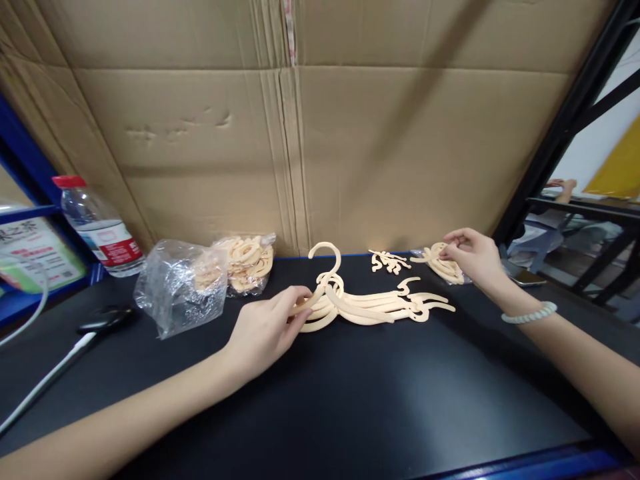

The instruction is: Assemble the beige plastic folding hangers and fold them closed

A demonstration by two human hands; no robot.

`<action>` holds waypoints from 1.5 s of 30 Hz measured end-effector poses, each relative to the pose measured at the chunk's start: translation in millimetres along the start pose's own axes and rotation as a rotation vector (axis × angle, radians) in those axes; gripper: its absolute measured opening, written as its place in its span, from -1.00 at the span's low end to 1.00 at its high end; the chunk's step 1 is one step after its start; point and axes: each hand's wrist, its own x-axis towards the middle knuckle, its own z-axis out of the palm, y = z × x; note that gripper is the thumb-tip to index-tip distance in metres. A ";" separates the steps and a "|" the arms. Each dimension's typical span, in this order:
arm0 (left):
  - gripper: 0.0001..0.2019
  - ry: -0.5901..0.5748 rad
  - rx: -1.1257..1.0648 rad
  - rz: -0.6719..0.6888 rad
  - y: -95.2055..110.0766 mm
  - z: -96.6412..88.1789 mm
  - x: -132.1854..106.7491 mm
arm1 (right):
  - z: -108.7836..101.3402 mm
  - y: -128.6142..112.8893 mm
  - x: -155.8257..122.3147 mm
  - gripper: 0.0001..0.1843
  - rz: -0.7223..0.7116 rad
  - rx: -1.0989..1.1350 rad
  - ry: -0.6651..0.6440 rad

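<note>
Lining the back of the black desk [350, 400]: tall cardboard [425, 133], creased, taped down a middle seam. At far left, a red-capped water bottle [107, 233] with a red and white label, near a blue shelf [43, 212]. Next to it, a crumpled clear bag [183, 287], partly in front of a second bag of cream pieces [247, 263]. Nearer, a black device [105, 319] with a white cable [47, 387] running off left. Back right, a little heap of small hooked parts [387, 261]. A dark flat object [525, 275] lies behind the right wrist. Beyond the black frame [545, 147], another person's hand [567, 190].

Main piece: cream hanger [333, 255], mid-desk, hook up and curling left, smooth, rounded, one arm sloping right. It sits over a bundle of long matching pieces [373, 303] fanned to the right. Left hand [265, 327] pinches the hanger's left arm between thumb and fingers, hiding its end. Right hand [473, 257], bracelet [530, 313] on wrist, reaches over bagged cream parts [445, 267] at right; thumb and fingertips close together, cannot tell whether they grip one.
</note>
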 end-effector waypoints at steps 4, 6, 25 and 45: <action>-0.81 0.033 -0.037 0.050 0.4 9.0 -7.4 | -1.8 -10.1 -8.1 -0.80 0.034 0.174 -0.072; -0.83 0.040 -0.054 0.063 -0.9 10.6 -7.3 | 0.8 -13.4 -13.2 -0.81 0.062 0.266 -0.149; -0.88 0.054 -0.113 0.000 -1.6 10.8 -7.0 | 34.9 -52.0 -67.9 -0.72 0.072 0.382 -0.493; -0.88 0.045 -0.114 0.005 -3.4 11.9 -7.7 | 36.8 -53.5 -70.4 -0.72 0.301 0.704 -0.605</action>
